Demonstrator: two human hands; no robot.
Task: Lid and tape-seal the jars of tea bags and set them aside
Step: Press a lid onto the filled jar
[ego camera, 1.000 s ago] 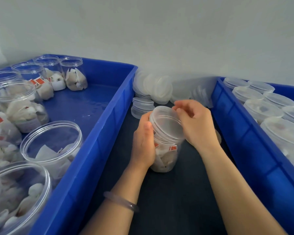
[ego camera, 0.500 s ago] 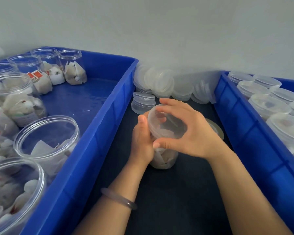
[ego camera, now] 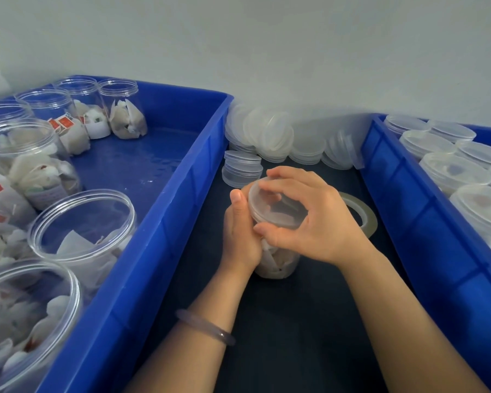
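A clear jar of tea bags (ego camera: 277,263) stands on the dark table between two blue bins. My left hand (ego camera: 240,234) grips its side. A translucent lid (ego camera: 272,207) sits on the jar's mouth, and my right hand (ego camera: 309,219) curls over it, thumb at the near rim and fingers over the far edge. A roll of clear tape (ego camera: 364,212) lies flat just right of the jar, partly hidden by my right hand.
The left blue bin (ego camera: 182,194) holds several open jars of tea bags (ego camera: 80,225). In the right blue bin (ego camera: 425,222) stand several lidded jars (ego camera: 455,174). Loose lids (ego camera: 272,134) are piled against the wall, with a short stack (ego camera: 242,168) behind the jar.
My right hand brought the lid down over the jar's mouth and closed around it. The left hand kept holding the jar. The tape roll came into view.
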